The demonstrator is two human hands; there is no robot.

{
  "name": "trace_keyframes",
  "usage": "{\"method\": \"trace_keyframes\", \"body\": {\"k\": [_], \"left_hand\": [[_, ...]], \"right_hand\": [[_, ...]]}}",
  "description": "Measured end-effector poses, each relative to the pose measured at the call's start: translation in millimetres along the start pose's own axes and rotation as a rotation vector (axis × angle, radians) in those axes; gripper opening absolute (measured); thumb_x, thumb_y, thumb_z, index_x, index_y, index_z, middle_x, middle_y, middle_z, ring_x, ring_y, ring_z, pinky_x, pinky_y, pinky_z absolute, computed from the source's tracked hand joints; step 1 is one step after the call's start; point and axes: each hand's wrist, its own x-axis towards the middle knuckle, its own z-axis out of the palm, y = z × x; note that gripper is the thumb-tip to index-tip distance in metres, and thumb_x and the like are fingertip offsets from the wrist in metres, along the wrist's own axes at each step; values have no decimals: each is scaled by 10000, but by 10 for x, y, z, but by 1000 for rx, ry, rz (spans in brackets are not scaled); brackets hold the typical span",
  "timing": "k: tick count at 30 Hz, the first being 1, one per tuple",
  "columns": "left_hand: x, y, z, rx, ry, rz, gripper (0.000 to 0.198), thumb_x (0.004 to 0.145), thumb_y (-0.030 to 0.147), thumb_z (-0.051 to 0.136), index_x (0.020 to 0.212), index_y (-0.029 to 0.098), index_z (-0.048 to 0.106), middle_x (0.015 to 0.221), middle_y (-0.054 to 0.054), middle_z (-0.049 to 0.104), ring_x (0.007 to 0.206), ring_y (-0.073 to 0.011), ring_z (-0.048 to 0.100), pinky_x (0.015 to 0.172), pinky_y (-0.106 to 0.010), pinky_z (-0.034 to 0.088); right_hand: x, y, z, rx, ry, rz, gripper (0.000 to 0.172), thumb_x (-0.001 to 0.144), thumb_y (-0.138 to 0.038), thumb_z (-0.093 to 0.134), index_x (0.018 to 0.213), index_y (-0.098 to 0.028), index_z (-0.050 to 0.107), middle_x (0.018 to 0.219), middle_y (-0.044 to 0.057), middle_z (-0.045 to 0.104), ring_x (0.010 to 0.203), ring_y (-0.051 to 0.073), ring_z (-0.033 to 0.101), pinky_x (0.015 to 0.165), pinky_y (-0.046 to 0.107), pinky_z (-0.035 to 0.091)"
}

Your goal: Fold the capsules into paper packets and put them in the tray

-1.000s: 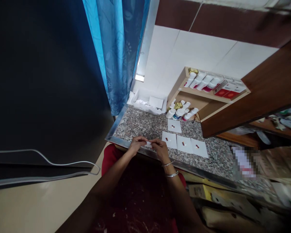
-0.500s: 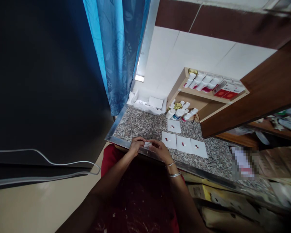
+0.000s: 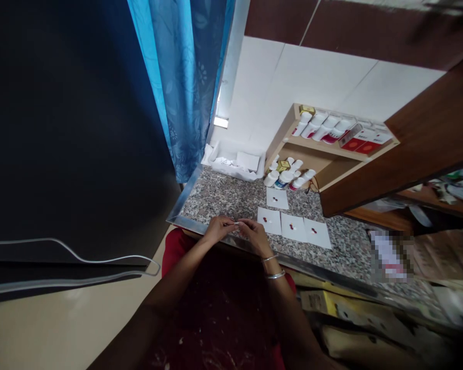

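My left hand (image 3: 217, 229) and my right hand (image 3: 254, 232) meet at the near edge of the granite counter (image 3: 224, 198). Together their fingertips pinch a small white folded paper (image 3: 237, 224), which is almost hidden between them. Just right of my right hand lie three white paper squares in a row (image 3: 293, 228), each with small red and white pills on it. A further square (image 3: 277, 198) with pills lies behind them. Two bangles sit on my right wrist.
A wooden shelf unit (image 3: 324, 149) at the back holds white bottles (image 3: 289, 177) and red-and-white boxes (image 3: 364, 141). A white tray of paper (image 3: 237, 163) sits at the back left. A blue curtain (image 3: 185, 77) hangs on the left. Cluttered shelves stand to the right.
The white paper between my fingertips looks smaller and more tightly pinched than a second ago. Both hands stay at the counter edge.
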Motion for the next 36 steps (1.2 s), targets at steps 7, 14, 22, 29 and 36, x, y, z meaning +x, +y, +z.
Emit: {"method": "trace_keyframes", "body": {"k": [7, 14, 22, 29, 36], "left_hand": [[16, 182, -88, 286, -73, 167, 247, 810, 320, 490, 741, 189, 688, 832, -29, 670, 782, -135, 606, 701, -217, 434], [-10, 194, 38, 678, -58, 265, 186, 831, 167, 430, 877, 140, 608, 908, -91, 619, 883, -190, 540, 811, -312, 410], [-54, 114, 132, 866, -121, 317, 160, 837, 124, 396, 897, 125, 544, 870, -98, 568, 870, -200, 505, 767, -309, 406], [-84, 113, 45, 692, -127, 335, 224, 849, 172, 394, 993, 159, 565, 858, -72, 590, 863, -187, 513, 785, -296, 404], [-30, 157, -21, 368, -121, 326, 254, 846, 242, 401, 868, 190, 648, 853, -68, 635, 824, -174, 548, 789, -293, 407]], "right_hand": [[14, 10, 7, 54, 15, 6, 364, 670, -451, 599, 894, -165, 622, 567, -8, 604, 488, 127, 528, 493, 260, 439], [23, 8, 55, 42, 58, -8, 320, 665, -423, 586, 859, -169, 606, 593, -3, 610, 515, 136, 552, 469, 245, 430], [33, 69, 107, -108, 168, 42, 201, 671, -351, 531, 756, -198, 630, 521, -25, 581, 466, 132, 539, 460, 239, 408], [19, 69, 142, -55, 197, 79, 238, 639, -372, 552, 743, -183, 652, 554, -3, 612, 512, 156, 560, 478, 260, 439], [18, 110, 133, -53, 218, 31, 289, 657, -377, 550, 813, -158, 658, 592, 15, 649, 520, 156, 568, 520, 268, 451]]}}
